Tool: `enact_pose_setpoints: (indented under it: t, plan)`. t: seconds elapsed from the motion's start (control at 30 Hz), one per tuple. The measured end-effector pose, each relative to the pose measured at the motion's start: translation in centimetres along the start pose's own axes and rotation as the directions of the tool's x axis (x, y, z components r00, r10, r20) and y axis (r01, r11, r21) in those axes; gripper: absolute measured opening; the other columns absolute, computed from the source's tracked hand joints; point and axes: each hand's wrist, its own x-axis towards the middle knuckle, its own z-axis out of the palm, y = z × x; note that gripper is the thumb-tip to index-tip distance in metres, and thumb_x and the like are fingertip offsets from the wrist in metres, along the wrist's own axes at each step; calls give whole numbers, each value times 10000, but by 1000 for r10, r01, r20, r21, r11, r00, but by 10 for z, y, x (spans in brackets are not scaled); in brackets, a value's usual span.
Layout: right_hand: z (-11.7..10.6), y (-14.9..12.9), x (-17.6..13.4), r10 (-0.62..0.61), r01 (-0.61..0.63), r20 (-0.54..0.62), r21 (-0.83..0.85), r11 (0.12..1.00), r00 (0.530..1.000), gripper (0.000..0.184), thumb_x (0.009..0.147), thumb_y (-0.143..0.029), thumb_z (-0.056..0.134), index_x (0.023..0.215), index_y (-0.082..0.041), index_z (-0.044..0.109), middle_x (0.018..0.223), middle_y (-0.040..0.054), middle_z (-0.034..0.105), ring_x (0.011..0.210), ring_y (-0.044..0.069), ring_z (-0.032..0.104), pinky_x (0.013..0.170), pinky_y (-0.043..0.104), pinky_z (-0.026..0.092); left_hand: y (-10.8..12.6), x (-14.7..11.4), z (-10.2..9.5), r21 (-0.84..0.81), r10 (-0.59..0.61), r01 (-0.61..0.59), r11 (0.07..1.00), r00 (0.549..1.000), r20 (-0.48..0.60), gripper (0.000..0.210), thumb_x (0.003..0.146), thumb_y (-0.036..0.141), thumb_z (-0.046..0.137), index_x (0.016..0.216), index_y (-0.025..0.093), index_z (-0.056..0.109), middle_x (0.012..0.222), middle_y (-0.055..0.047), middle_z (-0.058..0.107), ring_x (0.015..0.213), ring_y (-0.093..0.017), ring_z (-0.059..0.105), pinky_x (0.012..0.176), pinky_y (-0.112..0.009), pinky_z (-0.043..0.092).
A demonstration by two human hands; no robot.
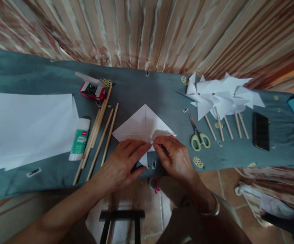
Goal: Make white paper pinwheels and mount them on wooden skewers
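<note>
A white sheet of paper [134,123], cut and creased from its corners, lies turned like a diamond on the table in front of me. My left hand [122,161] rests on its lower left part with the fingers stretched out. At the lower right, my right hand [173,157] has thumb and forefinger pinched on the paper near its middle. A paper flap hangs below, between the two hands. Both hands hide much of the lower half. Green-handled scissors [195,136] lie right of the right hand, apart from it. Several wooden sticks [99,142] lie left of the paper.
A stack of white paper [32,127] and a glue stick [80,139] lie at left. Behind the sticks stands an open red box [92,90] of small dark pieces. Several paper pinwheels [218,95] and a phone [261,131] are at right on the green tablecloth [162,88].
</note>
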Motion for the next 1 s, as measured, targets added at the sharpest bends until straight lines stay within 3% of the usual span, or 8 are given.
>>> enact_pose_setpoints:
  t: [0.3,0.43,0.57,1.0]
  plan:
    - [2,1,-2,-25,20,-35,-127,992,999,224,963,-238,470,973,-173,684,891,84,733,838,220,656,811,376,515,0,2,3,10,5,-5,1000,1000,21,483,864,317,629,1305,155,517,1234,-157,615,1124,-311,548,933,-506,481]
    - [2,3,-1,-20,15,-52,-87,996,998,208,951,-232,495,1010,-165,683,883,79,736,826,216,660,797,368,530,0,2,4,24,11,-12,1000,1000,24,489,863,312,629,1299,121,517,1231,-173,616,1131,-317,539,939,-508,475]
    - [4,5,1,-27,24,-64,-44,999,998,192,947,-233,503,980,-203,690,887,55,742,836,202,669,821,364,531,0,2,4,17,-5,5,1000,999,36,481,873,329,608,1312,161,511,1238,-157,618,1130,-317,545,936,-519,473]
    - [4,4,6,-43,41,-28,-75,996,999,205,952,-221,490,915,-191,689,861,60,734,823,209,654,820,365,509,2,2,3,37,-11,9,999,999,45,498,853,307,631,1302,132,504,1295,-177,579,1152,-324,531,944,-508,468]
